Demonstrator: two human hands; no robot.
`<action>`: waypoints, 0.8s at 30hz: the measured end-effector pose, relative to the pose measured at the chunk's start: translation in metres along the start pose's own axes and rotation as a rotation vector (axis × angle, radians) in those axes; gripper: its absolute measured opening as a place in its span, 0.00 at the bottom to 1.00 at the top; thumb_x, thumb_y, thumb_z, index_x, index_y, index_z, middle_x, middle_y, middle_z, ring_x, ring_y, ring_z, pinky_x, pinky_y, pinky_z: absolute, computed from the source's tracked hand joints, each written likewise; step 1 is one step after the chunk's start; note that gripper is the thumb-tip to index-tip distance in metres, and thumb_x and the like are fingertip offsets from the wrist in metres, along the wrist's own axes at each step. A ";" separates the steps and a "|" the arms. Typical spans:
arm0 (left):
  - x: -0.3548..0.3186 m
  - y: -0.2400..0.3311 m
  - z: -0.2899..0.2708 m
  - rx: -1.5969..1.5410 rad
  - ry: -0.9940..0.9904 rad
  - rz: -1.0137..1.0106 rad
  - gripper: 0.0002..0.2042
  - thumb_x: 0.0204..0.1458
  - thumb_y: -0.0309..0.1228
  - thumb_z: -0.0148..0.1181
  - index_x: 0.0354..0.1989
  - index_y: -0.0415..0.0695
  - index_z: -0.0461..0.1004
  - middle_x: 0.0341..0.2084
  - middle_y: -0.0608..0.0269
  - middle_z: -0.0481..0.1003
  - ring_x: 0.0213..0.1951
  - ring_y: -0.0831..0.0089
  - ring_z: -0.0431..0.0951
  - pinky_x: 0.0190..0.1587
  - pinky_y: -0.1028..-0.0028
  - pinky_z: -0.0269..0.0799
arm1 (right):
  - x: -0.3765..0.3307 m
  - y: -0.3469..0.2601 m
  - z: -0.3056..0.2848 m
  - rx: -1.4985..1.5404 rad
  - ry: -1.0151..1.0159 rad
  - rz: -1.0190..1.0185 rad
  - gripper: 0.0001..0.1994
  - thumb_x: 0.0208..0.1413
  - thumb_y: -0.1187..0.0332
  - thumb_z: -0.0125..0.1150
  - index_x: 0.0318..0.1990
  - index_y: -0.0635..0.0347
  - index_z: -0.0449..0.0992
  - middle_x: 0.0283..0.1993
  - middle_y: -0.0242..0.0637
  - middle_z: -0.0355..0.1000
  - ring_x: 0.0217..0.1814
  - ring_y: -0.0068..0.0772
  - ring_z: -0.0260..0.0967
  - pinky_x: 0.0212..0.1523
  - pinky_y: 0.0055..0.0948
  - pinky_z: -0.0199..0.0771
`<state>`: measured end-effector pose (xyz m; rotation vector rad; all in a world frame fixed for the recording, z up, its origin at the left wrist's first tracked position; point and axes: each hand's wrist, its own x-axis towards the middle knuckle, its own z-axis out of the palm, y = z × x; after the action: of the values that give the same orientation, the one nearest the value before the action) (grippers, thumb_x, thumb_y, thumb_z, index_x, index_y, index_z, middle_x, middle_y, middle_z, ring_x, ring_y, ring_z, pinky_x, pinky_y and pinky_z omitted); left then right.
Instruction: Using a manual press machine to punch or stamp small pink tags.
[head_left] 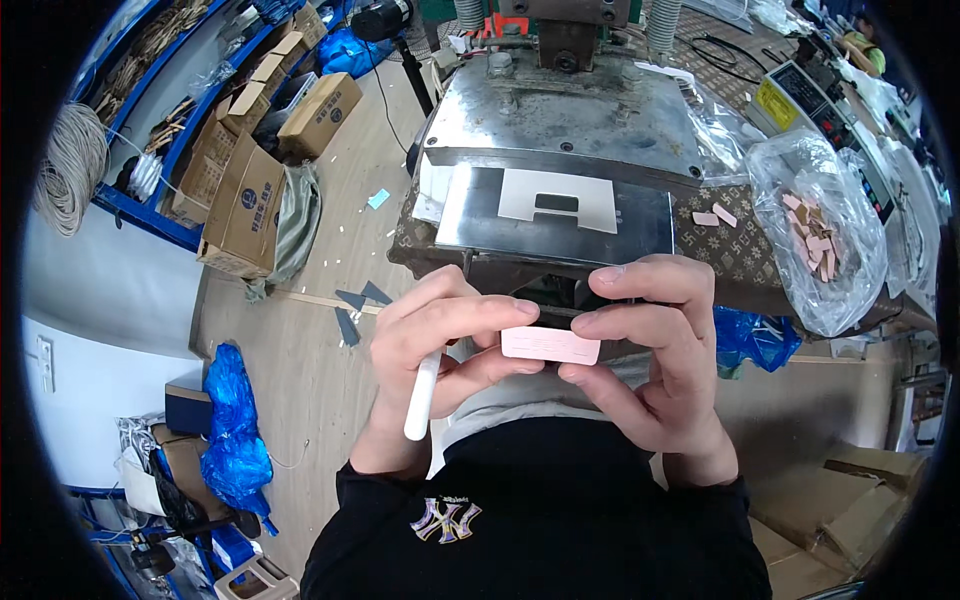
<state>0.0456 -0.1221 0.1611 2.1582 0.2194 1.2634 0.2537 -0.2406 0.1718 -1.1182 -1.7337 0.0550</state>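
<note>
A small pink rectangular piece (pixel 550 346) with rounded corners and faint marks is held up in front of my chest. My left hand (pixel 425 335) pinches its left end between thumb and index finger. Tucked in the same hand, a white pen-like stick (pixel 422 400) points down, its upper part hidden by the fingers. On the other end of the piece, my right hand (pixel 660 345) closes with thumb and fingers. Just beyond both hands lies a metal plate (pixel 470 215) with a white cut-out card (pixel 598 200) on top.
A press machine (pixel 565 120) stands behind the plate. On the patterned cloth (pixel 715 260) lie two loose pink pieces (pixel 714 216), beside a clear plastic bag (pixel 800 270) of pink and brown pieces. Cardboard boxes (pixel 245 205) and blue shelving (pixel 170 160) line the left; dark scraps (pixel 348 327) litter the floor.
</note>
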 end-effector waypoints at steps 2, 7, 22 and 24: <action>0.001 -0.002 0.005 0.002 0.004 -0.005 0.24 0.39 0.28 0.84 0.49 0.42 0.86 0.28 0.67 0.80 0.25 0.77 0.75 0.27 0.77 0.68 | -0.001 0.000 -0.004 -0.029 0.000 0.009 0.21 0.46 0.72 0.80 0.49 0.54 0.80 0.61 0.39 0.72 0.60 0.42 0.67 0.60 0.37 0.67; 0.003 -0.006 0.017 0.036 -0.041 -0.116 0.24 0.40 0.25 0.83 0.49 0.42 0.86 0.23 0.68 0.75 0.25 0.76 0.74 0.26 0.75 0.66 | -0.011 0.010 -0.009 -0.113 0.002 0.078 0.21 0.46 0.73 0.80 0.49 0.54 0.80 0.61 0.37 0.73 0.60 0.40 0.67 0.60 0.38 0.66; -0.010 -0.035 0.054 0.176 -0.230 -0.349 0.13 0.52 0.19 0.73 0.46 0.40 0.84 0.26 0.61 0.75 0.27 0.73 0.72 0.32 0.74 0.69 | -0.107 0.191 -0.074 -0.534 0.435 0.601 0.16 0.56 0.71 0.72 0.51 0.58 0.79 0.60 0.43 0.74 0.66 0.49 0.67 0.68 0.43 0.65; -0.014 -0.036 0.052 0.224 -0.237 -0.369 0.12 0.53 0.20 0.72 0.46 0.39 0.83 0.27 0.60 0.76 0.27 0.72 0.72 0.33 0.74 0.69 | -0.103 0.193 -0.083 -0.579 0.435 0.554 0.16 0.56 0.71 0.72 0.52 0.57 0.79 0.60 0.43 0.74 0.66 0.50 0.66 0.68 0.44 0.64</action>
<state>0.0873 -0.1216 0.1111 2.2951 0.6519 0.7994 0.4463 -0.2395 0.0389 -1.8540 -1.0299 -0.3462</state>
